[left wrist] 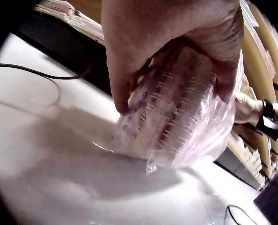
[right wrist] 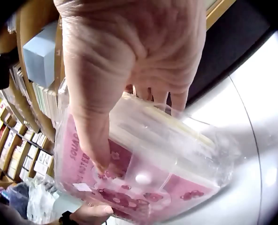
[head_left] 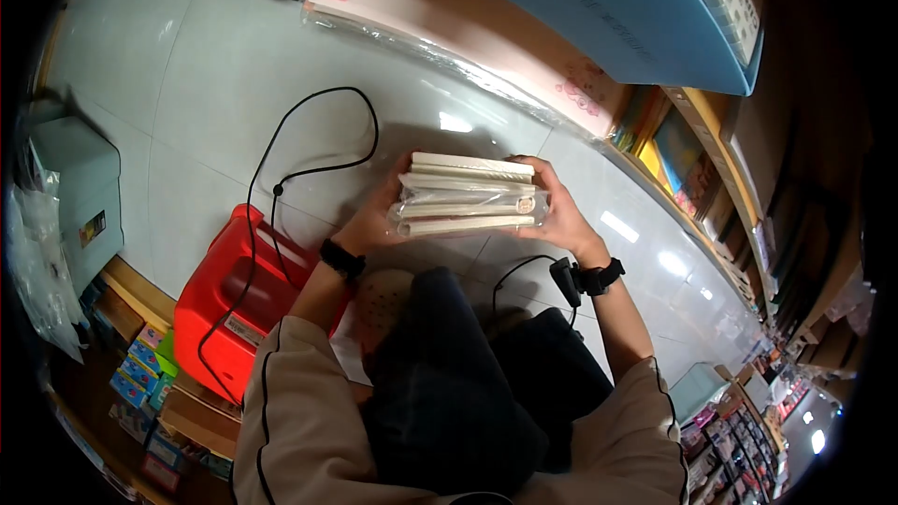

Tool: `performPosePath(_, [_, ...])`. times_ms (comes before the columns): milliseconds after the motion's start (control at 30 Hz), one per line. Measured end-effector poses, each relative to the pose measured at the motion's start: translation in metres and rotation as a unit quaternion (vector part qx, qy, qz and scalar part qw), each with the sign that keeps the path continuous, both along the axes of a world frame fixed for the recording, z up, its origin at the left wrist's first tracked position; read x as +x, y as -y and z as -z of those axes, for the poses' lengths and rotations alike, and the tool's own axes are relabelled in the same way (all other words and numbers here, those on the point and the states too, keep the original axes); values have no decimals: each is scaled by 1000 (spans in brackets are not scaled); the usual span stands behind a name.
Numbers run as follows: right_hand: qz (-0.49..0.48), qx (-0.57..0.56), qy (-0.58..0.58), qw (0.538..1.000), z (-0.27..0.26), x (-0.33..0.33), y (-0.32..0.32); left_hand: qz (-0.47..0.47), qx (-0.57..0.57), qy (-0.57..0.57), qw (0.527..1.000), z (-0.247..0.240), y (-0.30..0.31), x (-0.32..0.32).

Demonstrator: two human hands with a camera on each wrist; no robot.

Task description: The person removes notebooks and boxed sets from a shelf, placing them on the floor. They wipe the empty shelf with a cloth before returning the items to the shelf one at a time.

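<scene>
Between both hands is a stack of spiral notebooks, partly wrapped in clear plastic, held above the floor in front of the knees. The left hand grips one end; in the left wrist view its fingers and thumb clasp the side where coil bindings show through the film. At the opposite end, the right hand holds on, its thumb pressed on a pink printed cover in the right wrist view. Creased film sticks out past the notebooks' edges.
A red plastic stool stands at the left, with a black cable looping over it and the tiled floor. Ahead, a pink wrapped pack and a blue box sit at the shelf. A grey-green bin is far left.
</scene>
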State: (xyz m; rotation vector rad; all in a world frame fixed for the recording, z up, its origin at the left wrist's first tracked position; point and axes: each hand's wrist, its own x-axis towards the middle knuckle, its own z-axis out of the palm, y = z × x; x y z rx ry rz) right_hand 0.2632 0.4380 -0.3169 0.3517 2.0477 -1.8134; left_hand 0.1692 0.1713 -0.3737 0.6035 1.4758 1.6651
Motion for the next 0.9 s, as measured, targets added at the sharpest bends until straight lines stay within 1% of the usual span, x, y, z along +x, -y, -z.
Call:
performPosePath(67, [-18,36,-55,998,2,1,-4,18,47,-43,998,19,-4,-1])
performPosePath(100, [-24,53,-57,997,6,4,-4,23,31,4,999,28,-6,0])
performPosePath(133, [-24,54,-58,997,11,8,-3,23,32,3,999,34,-7,-2])
performPosePath(200, [-13,88,-75,993,23,19,1,66,-47,-147,986,47,-3,-4])
performPosePath(267, [-18,84,-67,994,26,22,5,55,-50,-148,986,42,-5,-1])
performPosePath(333, [-5,88,-84,992,28,22,8,46,-50,-150,986,42,-5,0])
performPosePath(400, [-16,83,-80,993,35,24,9,44,-62,-221,972,51,-6,1])
performPosePath(500, [-28,81,-75,994,45,25,8,52,-92,-220,970,42,-7,1])
performPosePath(567, [-29,82,-73,994,50,25,9,44,-94,-237,966,48,-9,1])
performPosePath(633, [-10,86,-111,990,54,25,10,38,-94,-254,962,50,-10,1])
performPosePath(733, [-14,99,-101,990,59,25,9,29,-79,-260,962,45,-11,-3])
performPosePath(767, [-14,99,-102,990,61,25,11,46,-92,-256,961,40,-10,-6])
performPosePath(800, [51,-55,-79,994,62,24,15,62,-105,-252,960,36,-9,-7])
performPosePath(833, [114,-207,-54,970,63,24,17,62,-105,-253,960,36,-9,-7])
performPosePath(867, [114,-207,-55,970,68,25,16,67,-148,-260,952,37,-11,-7])
performPosePath(900, [78,-98,-92,988,75,28,14,73,-190,-267,942,37,-12,-6])
